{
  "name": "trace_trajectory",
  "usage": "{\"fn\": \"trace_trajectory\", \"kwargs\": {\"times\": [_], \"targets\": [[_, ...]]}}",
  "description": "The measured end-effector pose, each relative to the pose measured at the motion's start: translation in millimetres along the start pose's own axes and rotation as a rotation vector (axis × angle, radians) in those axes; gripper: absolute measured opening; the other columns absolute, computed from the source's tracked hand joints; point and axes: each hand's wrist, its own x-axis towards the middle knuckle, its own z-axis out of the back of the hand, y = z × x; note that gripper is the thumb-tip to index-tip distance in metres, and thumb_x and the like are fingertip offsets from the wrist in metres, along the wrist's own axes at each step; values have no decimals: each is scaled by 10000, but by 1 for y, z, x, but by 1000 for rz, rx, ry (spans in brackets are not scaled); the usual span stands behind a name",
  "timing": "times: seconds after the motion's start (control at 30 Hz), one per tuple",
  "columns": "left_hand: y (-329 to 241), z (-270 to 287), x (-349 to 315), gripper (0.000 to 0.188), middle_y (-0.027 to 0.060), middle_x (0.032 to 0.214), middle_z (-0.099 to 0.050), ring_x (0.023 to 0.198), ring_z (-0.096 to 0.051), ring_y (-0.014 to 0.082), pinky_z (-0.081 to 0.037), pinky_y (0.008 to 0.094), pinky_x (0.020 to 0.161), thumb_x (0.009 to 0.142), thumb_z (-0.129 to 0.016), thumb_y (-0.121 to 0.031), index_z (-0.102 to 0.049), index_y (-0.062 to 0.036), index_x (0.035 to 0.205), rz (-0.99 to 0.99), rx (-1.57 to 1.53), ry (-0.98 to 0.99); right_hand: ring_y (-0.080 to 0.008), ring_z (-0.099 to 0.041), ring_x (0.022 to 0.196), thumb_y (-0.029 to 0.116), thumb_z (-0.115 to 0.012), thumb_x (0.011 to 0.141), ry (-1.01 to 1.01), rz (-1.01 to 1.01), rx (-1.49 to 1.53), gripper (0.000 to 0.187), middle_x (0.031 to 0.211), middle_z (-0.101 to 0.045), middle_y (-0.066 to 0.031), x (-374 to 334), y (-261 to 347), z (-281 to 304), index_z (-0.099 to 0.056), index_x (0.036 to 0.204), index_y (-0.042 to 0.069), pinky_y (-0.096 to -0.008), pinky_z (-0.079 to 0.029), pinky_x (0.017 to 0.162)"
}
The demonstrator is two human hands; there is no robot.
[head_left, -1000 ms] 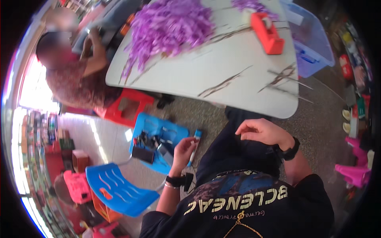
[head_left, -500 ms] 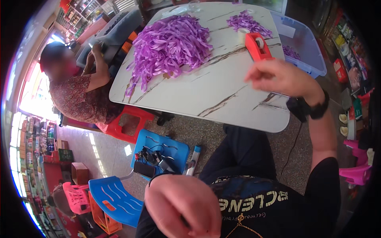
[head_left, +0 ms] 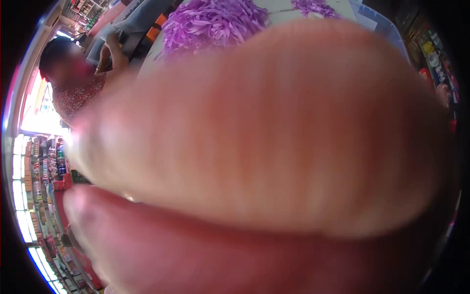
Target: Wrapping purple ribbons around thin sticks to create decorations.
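We find most of our view taken up by a bare hand (head_left: 254, 132), blurred and so near the lens that we cannot tell whether it is the left or the right. Two broad bands of skin run across, with a dark crease between them and their rounded ends toward the left; we cannot tell whether the fingers are curled or spread, or whether they grip anything. It looks this large probably because it is lifted close to the head, well above the white table (head_left: 283, 18). Beyond its upper edge lies the heap of purple ribbons (head_left: 210, 24), loose on the tabletop, with a smaller purple bunch (head_left: 316, 7) apart from it to the right, perhaps to keep two lots from mixing. A translucent bluish bin (head_left: 391, 36) stands just past the table's right side, seemingly to be within reach. On the left, a person in a patterned top (head_left: 81, 93) holds both forearms up near the table, and stocked shelves (head_left: 46, 161) line the side.
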Motion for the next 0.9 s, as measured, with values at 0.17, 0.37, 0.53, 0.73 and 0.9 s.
{"fn": "trace_trajectory", "kwargs": {"times": [0.17, 0.37, 0.53, 0.73, 0.9], "targets": [[9, 7, 1, 219, 149, 918, -589, 829, -587, 245, -486, 294, 695, 837, -584, -192, -648, 5, 910, 217, 117, -32, -221, -576, 980, 176, -638, 712, 46, -14, -87, 361, 1077, -574, -71, 5, -1, 19, -596, 1060, 94, -355, -466, 788], [3, 20, 1, 210, 135, 932, -605, 835, -592, 235, -479, 298, 718, 803, -622, -171, -640, 3, 920, 526, 299, -91, -226, -575, 984, 176, -644, 702, 73, -23, -134, 370, 1081, -572, -76, 13, -2, 32, -597, 1059, 91, -355, -466, 787], [15, 22, 4, 219, 123, 944, -619, 840, -596, 227, -474, 301, 737, 775, -655, -153, -633, 2, 928, 806, 389, -143, -231, -574, 987, 176, -650, 693, 91, -104, -173, 378, 1084, -570, -80, 111, 0, 56, -598, 1058, 89, -356, -466, 786], [-15, 81, -34, 248, 78, 932, -626, 830, -604, 171, -467, 292, 701, 742, -677, -108, -630, -47, 977, 1431, 822, 45, -265, -549, 1019, 169, -687, 637, 433, -228, -162, 471, 1117, -551, -105, -22, -7, 64, -582, 1086, 71, -378, -450, 821], [-67, 243, -162, 270, 160, 862, -639, 818, -614, 306, -474, 393, 709, 760, -620, -257, -618, -52, 937, 1742, 1641, -85, -300, -521, 1020, 224, -671, 692, 711, -522, -22, 510, 1098, -540, -120, -74, -6, 88, -518, 1145, 44, -377, -425, 859]]}}
